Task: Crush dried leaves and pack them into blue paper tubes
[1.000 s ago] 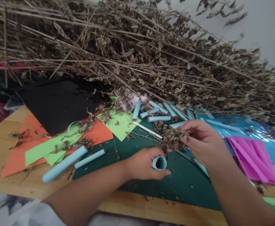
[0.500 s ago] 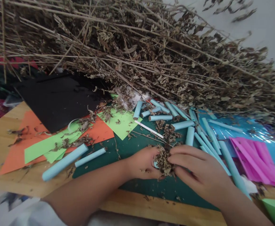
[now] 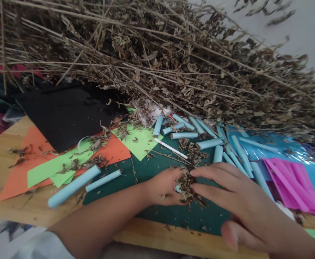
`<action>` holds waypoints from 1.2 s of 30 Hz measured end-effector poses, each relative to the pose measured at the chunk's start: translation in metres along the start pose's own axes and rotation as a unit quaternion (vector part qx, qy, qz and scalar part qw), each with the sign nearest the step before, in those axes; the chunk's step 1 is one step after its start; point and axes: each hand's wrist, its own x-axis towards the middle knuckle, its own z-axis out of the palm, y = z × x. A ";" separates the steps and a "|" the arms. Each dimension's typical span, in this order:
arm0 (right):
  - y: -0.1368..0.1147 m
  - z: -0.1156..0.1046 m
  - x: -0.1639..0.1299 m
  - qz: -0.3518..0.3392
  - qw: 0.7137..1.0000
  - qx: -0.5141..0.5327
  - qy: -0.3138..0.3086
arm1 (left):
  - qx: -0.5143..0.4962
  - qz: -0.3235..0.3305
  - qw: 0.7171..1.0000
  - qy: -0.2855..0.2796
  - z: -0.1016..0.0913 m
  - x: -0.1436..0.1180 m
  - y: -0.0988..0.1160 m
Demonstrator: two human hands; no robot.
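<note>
My left hand [image 3: 161,185] is wrapped round a light blue paper tube [image 3: 178,188], of which only a bit of the end shows. A clump of dried leaves [image 3: 186,184] sits over that end and hides most of it. From the right, my right hand [image 3: 235,194] reaches in with fingers stretched and thumb well apart. Its fingertips touch the clump, and nothing is gripped between fingers and thumb. Both hands are above a dark green mat [image 3: 157,216]. Past them lie a thin white stick [image 3: 170,148] and loose crumbled leaves [image 3: 196,153].
Dried leafy stalks [image 3: 157,61] are heaped across the back. Several blue paper tubes [image 3: 184,135] lie around the mat; another tube [image 3: 75,185] is at left. Black sheet [image 3: 68,111], orange paper [image 3: 19,172], green paper [image 3: 139,144] and pink paper [image 3: 292,183] cover parts of the wooden table [image 3: 0,201].
My right hand's thumb has swung down away from its fingers, and the hand has spread flatter over the leaf clump. My left hand has kept its place and its hold.
</note>
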 end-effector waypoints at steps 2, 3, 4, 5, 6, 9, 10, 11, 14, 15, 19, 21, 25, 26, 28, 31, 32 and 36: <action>-0.001 0.001 0.003 0.005 1.000 -0.017 -0.014 | 0.007 -0.009 1.000 0.001 0.000 0.000 0.000; -0.002 0.002 0.005 0.009 0.999 -0.024 -0.024 | 0.016 -0.018 1.000 0.003 0.000 0.000 0.001; -0.003 0.002 0.007 0.014 0.999 -0.030 -0.038 | 0.030 -0.027 0.999 0.005 0.000 0.000 0.002; -0.004 0.002 0.009 0.019 0.998 -0.032 -0.052 | 0.046 -0.032 0.998 0.005 0.000 0.000 0.003; -0.005 0.002 0.011 0.024 0.997 -0.032 -0.065 | 0.059 -0.032 0.998 0.003 0.001 0.001 0.004; -0.006 -0.002 0.013 0.024 0.996 -0.023 -0.082 | 0.070 -0.015 0.997 -0.008 0.002 0.002 0.005; -0.005 -0.003 0.013 0.016 0.997 -0.012 -0.075 | 0.066 -0.013 0.998 -0.011 0.002 0.002 0.004; -0.004 -0.005 0.012 0.004 0.998 0.001 -0.059 | 0.062 -0.018 0.998 -0.015 0.002 0.002 0.003; 0.000 -0.006 0.009 -0.011 1.000 0.025 -0.001 | 0.061 -0.039 0.997 -0.020 0.000 0.002 0.002; 0.002 -0.005 0.008 -0.007 1.000 0.017 0.008 | 0.058 -0.041 0.997 -0.020 0.000 0.001 0.002; 0.004 0.004 0.005 0.034 0.998 -0.043 -0.033 | 0.011 -0.008 1.000 -0.026 -0.001 0.002 0.006; 0.002 0.009 0.004 0.068 0.995 -0.049 -0.047 | -0.005 0.005 1.000 -0.019 -0.001 0.003 0.008; -0.007 0.019 0.002 0.162 0.986 -0.023 -0.025 | -0.016 -0.031 0.999 -0.014 0.000 0.003 0.009; -0.009 0.022 0.001 0.179 0.984 -0.010 -0.017 | -0.024 -0.034 0.999 -0.017 0.000 0.003 0.009; -0.014 0.027 -0.002 0.202 0.979 0.014 0.000 | -0.036 -0.031 0.999 -0.021 -0.001 0.003 0.009; -0.020 0.035 -0.006 0.224 0.973 0.020 0.052 | -0.026 -0.056 0.998 -0.021 0.000 0.003 0.010; -0.022 0.036 -0.007 0.226 0.971 0.016 0.073 | -0.020 -0.071 0.997 -0.018 0.000 0.003 0.010; -0.025 0.037 -0.007 0.200 0.969 0.011 0.141 | -0.009 -0.076 0.997 -0.001 0.000 0.001 0.008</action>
